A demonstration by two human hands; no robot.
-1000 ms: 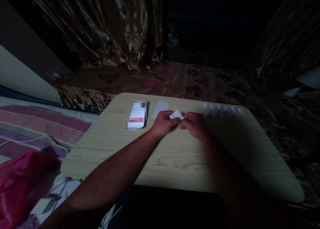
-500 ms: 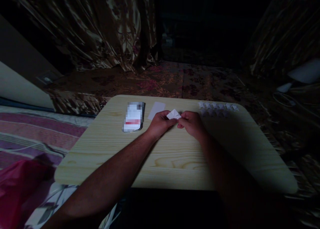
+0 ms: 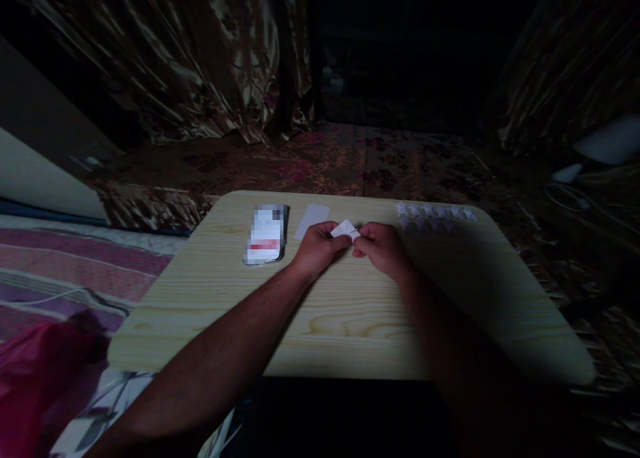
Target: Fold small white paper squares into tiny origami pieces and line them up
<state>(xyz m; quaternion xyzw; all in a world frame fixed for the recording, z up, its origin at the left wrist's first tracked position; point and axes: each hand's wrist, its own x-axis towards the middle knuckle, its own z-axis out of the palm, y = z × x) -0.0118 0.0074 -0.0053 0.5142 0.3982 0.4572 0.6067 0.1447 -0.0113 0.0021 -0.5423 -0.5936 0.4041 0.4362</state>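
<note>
At the far left, a striped bedspread (image 3: 75, 258) runs up beside the wood-grain table (image 3: 165, 311), and a crumpled red bag (image 3: 40, 371) lies on the near left, short of the table's rounded near-left corner. The table's left edge slants inward toward the far side, with a broad strip of wood between it and the smartphone (image 3: 267, 235), whose surface is pixelated. Just right of the phone lies a pale rectangular sheet of paper (image 3: 311, 219), set in from the far edge, its near end close to the left hand.

The left hand (image 3: 317, 250) is nearly closed, thumb and fingers pinching the left side of a small folded white paper (image 3: 345, 229), which sits between the hands, creased and coming to a point on its far side. The right hand (image 3: 383, 248), fingers curled in, pinches the right end of the same paper. Bare wood stretches from both hands to the near edge, between the forearms.

Right of the right hand, small folded paper pieces lie in two rows near the far edge: a brighter far row (image 3: 428, 211) and a shaded near row (image 3: 421, 225). Wood in shadow reaches from these to the right edge.
</note>
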